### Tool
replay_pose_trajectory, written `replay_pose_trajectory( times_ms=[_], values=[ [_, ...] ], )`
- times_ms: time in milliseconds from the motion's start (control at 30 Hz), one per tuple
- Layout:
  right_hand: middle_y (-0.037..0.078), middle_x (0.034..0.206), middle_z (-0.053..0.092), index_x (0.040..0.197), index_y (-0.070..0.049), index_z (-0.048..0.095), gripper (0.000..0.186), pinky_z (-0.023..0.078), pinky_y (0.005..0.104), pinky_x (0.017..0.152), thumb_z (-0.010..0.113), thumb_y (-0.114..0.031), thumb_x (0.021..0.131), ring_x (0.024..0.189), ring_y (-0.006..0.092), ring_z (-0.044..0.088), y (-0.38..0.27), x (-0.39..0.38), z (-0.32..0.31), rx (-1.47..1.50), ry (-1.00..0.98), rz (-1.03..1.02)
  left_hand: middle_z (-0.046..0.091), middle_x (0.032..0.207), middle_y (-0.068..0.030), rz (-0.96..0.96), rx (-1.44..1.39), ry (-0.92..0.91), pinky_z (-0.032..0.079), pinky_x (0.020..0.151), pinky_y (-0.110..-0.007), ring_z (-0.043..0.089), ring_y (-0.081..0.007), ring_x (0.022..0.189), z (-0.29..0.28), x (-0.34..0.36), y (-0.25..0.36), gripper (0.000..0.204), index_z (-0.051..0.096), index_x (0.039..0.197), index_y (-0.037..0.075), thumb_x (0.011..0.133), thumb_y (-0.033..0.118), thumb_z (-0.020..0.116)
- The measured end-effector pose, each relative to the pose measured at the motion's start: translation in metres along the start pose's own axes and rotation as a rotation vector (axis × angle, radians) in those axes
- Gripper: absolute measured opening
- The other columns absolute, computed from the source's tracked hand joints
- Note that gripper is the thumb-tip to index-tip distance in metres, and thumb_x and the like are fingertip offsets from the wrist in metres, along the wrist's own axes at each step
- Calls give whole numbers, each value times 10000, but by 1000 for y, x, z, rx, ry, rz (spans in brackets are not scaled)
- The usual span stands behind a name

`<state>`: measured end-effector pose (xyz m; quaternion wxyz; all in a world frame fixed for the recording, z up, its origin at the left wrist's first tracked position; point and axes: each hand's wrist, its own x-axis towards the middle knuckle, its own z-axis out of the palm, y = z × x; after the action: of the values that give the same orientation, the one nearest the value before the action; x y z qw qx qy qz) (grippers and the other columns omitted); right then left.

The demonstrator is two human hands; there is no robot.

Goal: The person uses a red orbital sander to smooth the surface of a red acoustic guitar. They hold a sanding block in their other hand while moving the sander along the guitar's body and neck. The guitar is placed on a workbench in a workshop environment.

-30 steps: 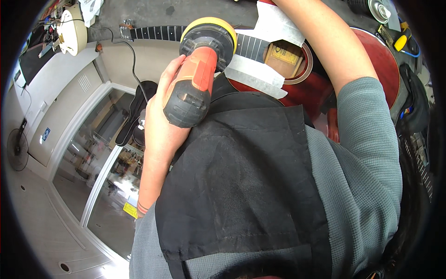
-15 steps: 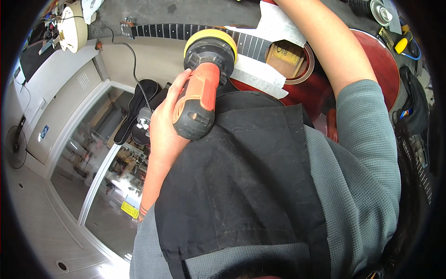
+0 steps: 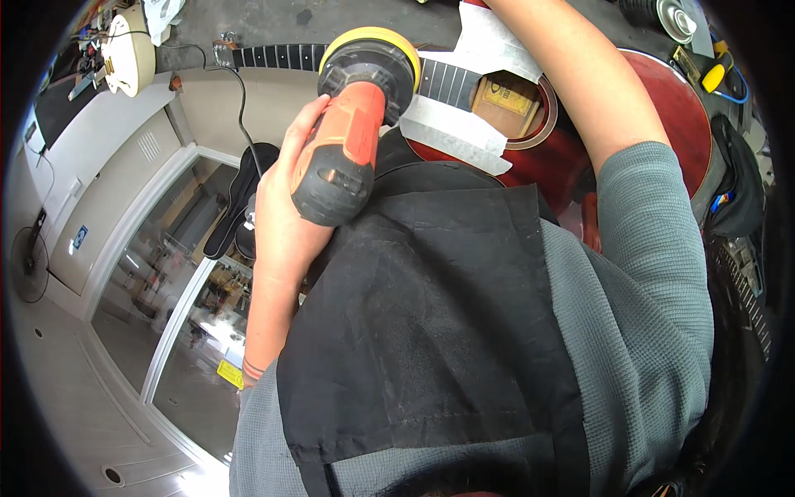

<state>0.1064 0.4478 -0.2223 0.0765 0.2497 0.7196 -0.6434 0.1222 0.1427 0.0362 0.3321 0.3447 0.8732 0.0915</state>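
Observation:
My left hand [image 3: 286, 203] is closed around the handle of an orange and black power polisher [image 3: 352, 132]. Its round yellow pad [image 3: 371, 36] faces away from me, over the neck of a dark red acoustic guitar [image 3: 675, 124]. Whether the pad touches the guitar cannot be made out. White masking paper [image 3: 455, 127] covers part of the guitar beside the fretboard [image 3: 447, 83] and the sound hole [image 3: 507, 103]. My right forearm [image 3: 580, 74] reaches across the guitar body and leaves the picture at the top, so my right hand is hidden.
A grey workbench [image 3: 281, 21] carries the guitar. A black cord [image 3: 240, 108] runs from the bench down towards my left hand. A cream guitar body [image 3: 128, 54] stands at far left, a black guitar case [image 3: 224, 228] below. A can [image 3: 679, 21] and a yellow-handled tool [image 3: 714, 76] lie at right.
My left hand and the polisher have shifted slightly left and farther from me, and the polisher has tilted a little. The guitar and my right arm stay nearly as they were.

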Motion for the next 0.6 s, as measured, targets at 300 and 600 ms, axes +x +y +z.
replay_pose_trajectory(
  times_ms=[300, 600],
  values=[
    [216, 1099, 835, 1328, 52, 692, 618, 634, 437, 867, 882, -401, 953, 977, 329, 813, 12, 11, 1, -115, 29, -81, 840, 1307, -196, -15, 42, -53, 625, 1071, -423, 813, -355, 1253, -10, 21, 21, 747, 579, 1639, 189, 959, 169, 889],
    [195, 1072, 830, 1278, 44, 692, 553, 635, 436, 797, 866, -385, 975, 884, 289, 807, 5, 3, -1, -63, 10, -29, 836, 1319, -199, 62, 84, -18, 623, 1068, -433, 809, -363, 1261, -14, 26, 19, 755, 579, 1637, 191, 951, 174, 893]
  ],
)
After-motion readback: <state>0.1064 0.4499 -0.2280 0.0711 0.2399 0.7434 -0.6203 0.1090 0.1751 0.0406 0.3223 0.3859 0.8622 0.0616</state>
